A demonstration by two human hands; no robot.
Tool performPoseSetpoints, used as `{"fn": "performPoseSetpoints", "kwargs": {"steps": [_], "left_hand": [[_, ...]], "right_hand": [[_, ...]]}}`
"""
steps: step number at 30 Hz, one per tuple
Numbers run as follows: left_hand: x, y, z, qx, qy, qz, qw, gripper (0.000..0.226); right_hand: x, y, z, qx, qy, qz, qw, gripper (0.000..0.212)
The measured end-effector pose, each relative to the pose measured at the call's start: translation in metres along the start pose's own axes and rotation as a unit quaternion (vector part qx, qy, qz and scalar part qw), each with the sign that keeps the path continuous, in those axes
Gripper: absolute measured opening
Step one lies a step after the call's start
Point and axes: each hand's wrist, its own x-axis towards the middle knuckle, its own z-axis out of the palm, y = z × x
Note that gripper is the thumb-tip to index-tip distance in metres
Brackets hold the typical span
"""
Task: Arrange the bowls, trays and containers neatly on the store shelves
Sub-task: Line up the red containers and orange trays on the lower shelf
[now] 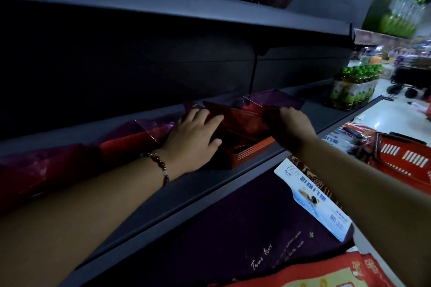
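A stack of red rectangular trays (247,147) sits on the dark grey shelf (210,184) at mid-height. My left hand (193,137), with a bead bracelet on its wrist, lies with fingers spread against the stack's left side and top tray. My right hand (291,123) curls its fingers over the raised far right edge of the top tray (235,119), which is tilted. Behind the stack stand clear purple-tinted containers (275,100). More red and purple ware (130,137) lines the shelf to the left.
An upper shelf (163,7) overhangs the work area. Green bottle packs (352,88) stand at the shelf's right end. A red shopping basket (405,158) and packaged goods (312,198) lie below right. Dark purple cloth (233,240) fills the lower shelf.
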Motion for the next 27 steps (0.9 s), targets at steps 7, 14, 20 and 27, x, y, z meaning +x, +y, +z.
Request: {"fn": "performPoseSetpoints", "kwargs": {"steps": [7, 14, 20, 27], "left_hand": [[-0.035, 0.021, -0.042, -0.424, -0.012, -0.191, 0.885, 0.067], [-0.089, 0.031, -0.093, -0.66, -0.014, -0.328, 0.676, 0.045], [-0.186, 0.009, -0.117, -0.661, 0.055, -0.409, 0.626, 0.026], [-0.312, -0.027, -0.136, -0.608, 0.139, -0.45, 0.639, 0.043]], "right_hand": [[-0.045, -0.012, -0.016, 0.019, 0.123, -0.053, 0.991, 0.025], [-0.115, -0.073, -0.032, 0.083, 0.179, -0.158, 0.968, 0.025], [-0.176, -0.156, -0.037, 0.298, 0.056, -0.078, 0.95, 0.032], [-0.218, -0.25, -0.031, 0.661, -0.08, 0.135, 0.734, 0.037]]}}
